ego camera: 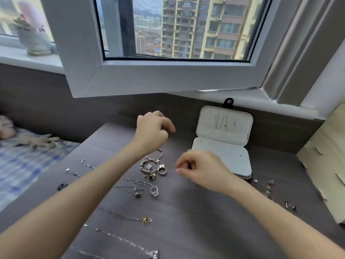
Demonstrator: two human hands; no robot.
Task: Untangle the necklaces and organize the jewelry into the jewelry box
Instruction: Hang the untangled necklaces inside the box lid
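Note:
The jewelry box (222, 159) lies open at the back of the table, its lid upright with several thin chains (224, 121) hanging inside. My left hand (152, 130) hovers above the table left of the box, fingers curled under; whether it holds anything is hidden. My right hand (201, 169) is in front of the box, thumb and fingertips pinching a tiny piece of jewelry (190, 162). A cluster of bracelets and rings (152, 165) lies between the hands. Necklaces are laid out nearer me: a silver pair (141, 187), a gold-pendant necklace (145, 219) and a long silver chain (128, 242).
Small earrings (74, 172) lie at the table's left, more small pieces (268, 186) right of the box. A pale wooden panel (324, 161) leans at the right edge. An open window frame (168, 79) overhangs the table's back. A checked bed cover (20, 165) lies left.

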